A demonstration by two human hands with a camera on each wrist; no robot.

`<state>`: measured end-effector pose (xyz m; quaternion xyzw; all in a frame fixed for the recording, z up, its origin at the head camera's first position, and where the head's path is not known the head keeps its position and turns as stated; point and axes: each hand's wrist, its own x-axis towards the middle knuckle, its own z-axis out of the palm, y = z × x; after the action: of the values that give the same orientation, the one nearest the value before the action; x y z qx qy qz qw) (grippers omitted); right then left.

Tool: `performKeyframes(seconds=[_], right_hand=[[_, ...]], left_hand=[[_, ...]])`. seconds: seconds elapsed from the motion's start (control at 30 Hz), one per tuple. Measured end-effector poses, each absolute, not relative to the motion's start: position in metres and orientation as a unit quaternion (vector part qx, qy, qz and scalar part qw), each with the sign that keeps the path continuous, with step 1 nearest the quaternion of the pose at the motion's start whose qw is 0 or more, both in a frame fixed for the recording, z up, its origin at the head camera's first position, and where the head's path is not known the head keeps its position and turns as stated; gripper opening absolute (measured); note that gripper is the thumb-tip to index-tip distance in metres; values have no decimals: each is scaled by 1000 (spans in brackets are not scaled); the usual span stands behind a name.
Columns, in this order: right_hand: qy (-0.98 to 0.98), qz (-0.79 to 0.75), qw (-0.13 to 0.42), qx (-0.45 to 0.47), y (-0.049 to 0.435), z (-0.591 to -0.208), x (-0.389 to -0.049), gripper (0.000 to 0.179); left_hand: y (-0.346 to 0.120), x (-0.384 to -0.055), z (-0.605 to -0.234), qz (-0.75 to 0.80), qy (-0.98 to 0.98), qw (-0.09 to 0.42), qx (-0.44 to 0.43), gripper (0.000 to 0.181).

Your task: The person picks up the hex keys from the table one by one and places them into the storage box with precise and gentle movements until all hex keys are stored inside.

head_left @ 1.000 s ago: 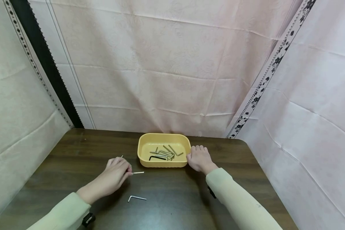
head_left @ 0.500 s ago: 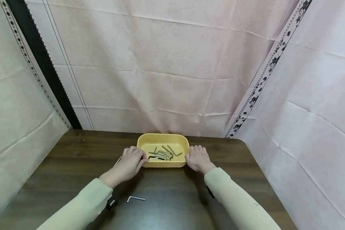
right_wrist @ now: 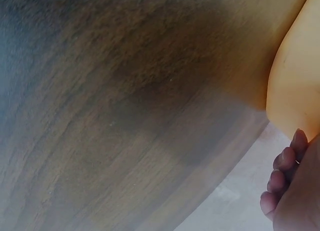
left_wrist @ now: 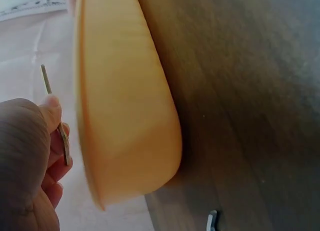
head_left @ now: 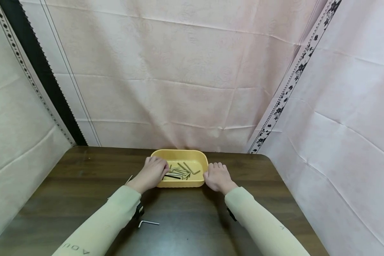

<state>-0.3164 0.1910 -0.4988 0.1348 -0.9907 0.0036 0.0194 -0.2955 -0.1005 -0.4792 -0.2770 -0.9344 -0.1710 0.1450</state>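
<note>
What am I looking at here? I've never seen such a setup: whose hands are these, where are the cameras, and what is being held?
No machine does the handling here, just a person's two bare hands. The widest picture comes from a camera worn on the head, looking forward and down; the other two come from cameras on each wrist.

On the brown table sits a yellow tray with several metal hex keys inside, plus a black one. A bent silver key lies in front of it.

The left hand, at the tray's left end, pinches a thin metal key, clearest in the left wrist picture. The right hand appears to grip the tray's right end.
</note>
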Motion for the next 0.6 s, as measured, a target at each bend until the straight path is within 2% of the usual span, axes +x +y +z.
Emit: performKeyframes(seconds=[0.27,0.6], right_hand=[[-991,11,20,136,190,-503,-319,23],[-991,4,21,131,191,-504,-318,24]], left_hand=[[-92,-314,-489,-162,-950,72,-258,16],[-91,-317,-490,-175,-957,38,-229,17]])
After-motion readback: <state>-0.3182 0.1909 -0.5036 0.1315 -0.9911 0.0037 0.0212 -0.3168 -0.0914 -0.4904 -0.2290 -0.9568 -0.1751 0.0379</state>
